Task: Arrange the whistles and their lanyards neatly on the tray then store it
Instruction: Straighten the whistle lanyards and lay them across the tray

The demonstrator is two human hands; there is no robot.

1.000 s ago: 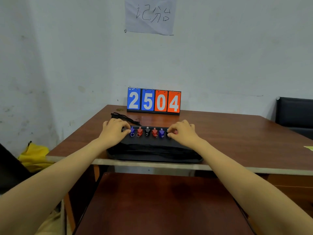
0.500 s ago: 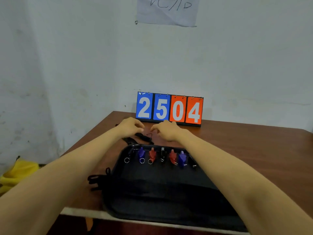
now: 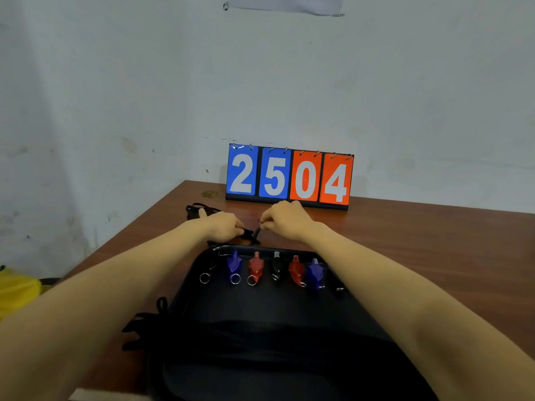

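Beyond the tray, a scoreboard reads 2504.

- Bench: brown wood grain, smooth, faintly shiny.
- Tray: black, matt, looks like plastic.
- Whistles: glossy hard plastic in blue, red and black.
- Rings on the whistles: bright, polished metal.
- Lanyards: black woven cord, dull and soft-looking.
- Score cards: smooth glossy plastic, hung on thin wire hoops.
- Wall: matt paint, rough and scuffed.
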